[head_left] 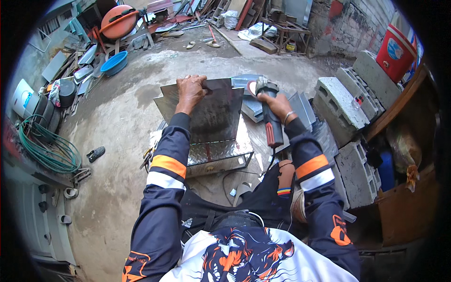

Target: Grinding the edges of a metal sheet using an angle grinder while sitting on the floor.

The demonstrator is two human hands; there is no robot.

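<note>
My left hand (191,93) is closed over the far upper edge of a dark metal sheet (215,115), which stands tilted on a low metal work surface (221,152). My right hand (278,104) grips an angle grinder (271,120) with a dark body and red trim at its rear end. The grinder's disc (252,88) is beside the sheet's right upper corner; I cannot tell whether they touch. From the grinder's rear a black cord (271,162) runs down by my leg. Bent grey sheet-metal pieces (300,110) lie to the right of the grinder.
Concrete blocks (340,105) are stacked on the right, with a red cooler (396,52) above them. A coiled green hose (49,145) hangs at left. Farther off are a blue basin (114,63), an orange mixer drum (119,22) and scrap wood. A dark shoe (96,154) lies on the floor.
</note>
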